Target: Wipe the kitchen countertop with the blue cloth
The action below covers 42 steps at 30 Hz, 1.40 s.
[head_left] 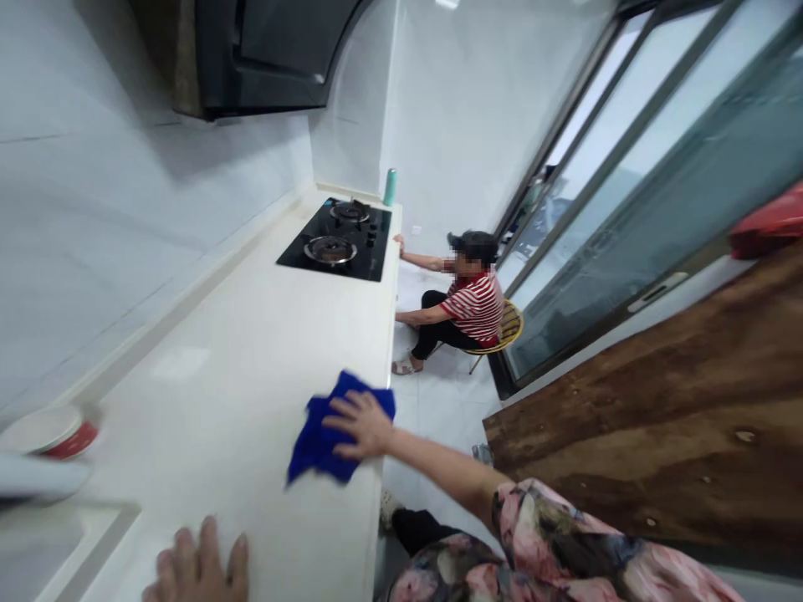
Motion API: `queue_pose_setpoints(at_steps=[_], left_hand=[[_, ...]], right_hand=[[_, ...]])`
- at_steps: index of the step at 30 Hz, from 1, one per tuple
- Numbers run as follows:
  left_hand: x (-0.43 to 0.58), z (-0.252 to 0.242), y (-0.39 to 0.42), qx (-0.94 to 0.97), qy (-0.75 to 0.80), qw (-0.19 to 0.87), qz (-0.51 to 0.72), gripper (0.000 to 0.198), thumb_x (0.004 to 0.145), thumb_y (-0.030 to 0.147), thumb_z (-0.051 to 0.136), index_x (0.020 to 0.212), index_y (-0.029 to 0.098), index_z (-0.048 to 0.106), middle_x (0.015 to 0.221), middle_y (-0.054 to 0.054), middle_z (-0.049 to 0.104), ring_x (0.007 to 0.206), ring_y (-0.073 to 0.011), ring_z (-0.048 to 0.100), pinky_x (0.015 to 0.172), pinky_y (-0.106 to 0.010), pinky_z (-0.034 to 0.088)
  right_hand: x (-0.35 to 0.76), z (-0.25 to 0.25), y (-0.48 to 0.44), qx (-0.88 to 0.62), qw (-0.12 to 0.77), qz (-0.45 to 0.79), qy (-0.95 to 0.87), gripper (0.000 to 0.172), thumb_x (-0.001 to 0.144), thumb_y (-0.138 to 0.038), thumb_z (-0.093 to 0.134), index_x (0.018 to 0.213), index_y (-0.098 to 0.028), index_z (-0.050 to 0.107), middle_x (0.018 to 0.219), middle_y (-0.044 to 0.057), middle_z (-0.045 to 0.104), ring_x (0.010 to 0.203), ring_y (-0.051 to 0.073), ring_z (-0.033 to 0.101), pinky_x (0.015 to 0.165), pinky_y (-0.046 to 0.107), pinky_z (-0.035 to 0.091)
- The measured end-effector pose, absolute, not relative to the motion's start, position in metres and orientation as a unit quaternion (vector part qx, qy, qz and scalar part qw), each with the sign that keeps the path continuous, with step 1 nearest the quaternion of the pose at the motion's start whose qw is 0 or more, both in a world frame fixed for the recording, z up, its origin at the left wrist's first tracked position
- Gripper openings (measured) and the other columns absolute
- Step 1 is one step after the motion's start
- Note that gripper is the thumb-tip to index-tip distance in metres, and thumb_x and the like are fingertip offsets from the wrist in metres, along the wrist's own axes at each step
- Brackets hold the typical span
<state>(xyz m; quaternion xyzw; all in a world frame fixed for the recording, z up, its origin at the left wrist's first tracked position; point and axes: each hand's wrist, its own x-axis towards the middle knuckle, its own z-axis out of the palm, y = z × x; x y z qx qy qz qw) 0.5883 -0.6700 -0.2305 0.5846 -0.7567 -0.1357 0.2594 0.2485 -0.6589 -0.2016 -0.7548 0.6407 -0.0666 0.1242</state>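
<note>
My right hand (pixel 360 424) lies flat with spread fingers on a blue cloth (pixel 329 435), pressing it onto the white countertop (pixel 251 359) near its front edge. At the bottom of the view my left hand (pixel 199 567) rests on the same countertop with its fingers stretched out, holding nothing. My right arm comes in from the lower right in a flowered sleeve.
A black two-burner gas hob (pixel 339 240) sits at the far end of the counter, a green bottle (pixel 390 186) behind it, a range hood above. A red-and-white bowl (pixel 53 429) stands at left by a sink rim. Another person in a striped shirt (pixel 467 301) sits on a yellow stool by glass sliding doors.
</note>
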Motion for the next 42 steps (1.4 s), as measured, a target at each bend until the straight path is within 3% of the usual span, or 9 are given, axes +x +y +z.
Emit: queue_pose_setpoints(at_steps=[2,5,11,16,21,29,34,42], left_hand=[[0.588,-0.233,-0.665,0.598,-0.759,0.232,-0.115,0.077,0.100,0.057,0.036,0.161,0.011,0.046,0.172,-0.026,0.034,0.164,-0.0450,0.019,0.126,-0.074,0.024],[0.590,-0.237,-0.659,0.616,-0.758,0.191,-0.097,0.067,0.104,0.048,0.036,0.157,0.010,0.051,0.168,-0.025,0.042,0.164,-0.0397,0.025,0.129,-0.067,0.025],[0.594,-0.243,-0.650,0.629,-0.758,0.154,-0.080,0.063,0.106,0.045,0.043,0.162,0.016,0.046,0.175,-0.018,0.033,0.165,-0.0356,0.022,0.133,-0.063,0.023],[0.594,-0.240,-0.641,0.629,-0.763,0.126,-0.079,0.066,0.106,0.043,0.048,0.167,0.020,0.039,0.177,-0.014,0.027,0.167,-0.0344,0.018,0.133,-0.062,0.023],[0.593,-0.233,-0.638,0.637,-0.761,0.091,-0.082,0.068,0.105,0.042,0.050,0.169,0.022,0.035,0.177,-0.012,0.028,0.166,-0.0330,0.020,0.134,-0.059,0.025],[0.594,-0.233,-0.638,0.642,-0.754,0.099,-0.094,0.062,0.107,0.038,0.044,0.167,0.022,0.039,0.177,-0.010,0.029,0.167,-0.0308,0.019,0.134,-0.057,0.024],[0.591,-0.232,-0.642,0.645,-0.750,0.111,-0.101,0.064,0.109,0.038,0.036,0.169,0.016,0.032,0.176,-0.013,0.031,0.167,-0.0288,0.020,0.135,-0.055,0.021],[0.587,-0.228,-0.642,0.646,-0.731,0.161,-0.151,0.070,0.110,0.044,0.027,0.170,0.007,0.023,0.174,-0.019,0.034,0.166,-0.0284,0.021,0.137,-0.054,0.015]], right_hand=[[0.215,-0.199,-0.684,-0.695,0.100,-0.051,0.711,0.068,0.104,-0.060,0.058,0.164,-0.031,0.045,0.176,0.010,0.031,0.160,0.040,0.023,0.126,0.062,0.026],[0.180,-0.208,-0.732,-0.605,0.051,-0.028,0.794,0.073,0.106,-0.055,0.048,0.170,-0.021,0.034,0.177,0.016,0.027,0.161,0.043,0.020,0.126,0.062,0.025],[0.182,-0.222,-0.853,-0.573,0.033,0.008,0.819,0.080,0.107,-0.060,0.031,0.173,-0.015,0.025,0.177,0.022,0.021,0.161,0.047,0.019,0.124,0.069,0.023],[0.256,-0.226,-0.950,-0.635,0.049,0.004,0.771,0.080,0.108,-0.059,0.028,0.173,-0.013,0.021,0.179,0.020,0.016,0.161,0.048,0.013,0.126,0.069,0.018],[0.355,-0.234,-0.993,-0.745,0.055,-0.049,0.663,0.075,0.106,-0.052,0.035,0.172,-0.017,0.028,0.179,0.015,0.019,0.161,0.047,0.014,0.126,0.069,0.017],[0.417,-0.221,-0.933,-0.846,0.111,-0.083,0.514,0.070,0.101,-0.044,0.048,0.167,-0.020,0.043,0.177,0.009,0.028,0.162,0.041,0.018,0.128,0.061,0.015],[0.425,-0.211,-0.861,-0.896,0.150,-0.065,0.412,0.067,0.099,-0.040,0.051,0.164,-0.026,0.048,0.177,0.004,0.031,0.163,0.035,0.019,0.130,0.054,0.013],[0.416,-0.216,-0.726,-0.889,0.157,-0.090,0.420,0.066,0.099,-0.038,0.049,0.162,-0.021,0.050,0.176,0.006,0.032,0.163,0.032,0.021,0.131,0.052,0.012]])
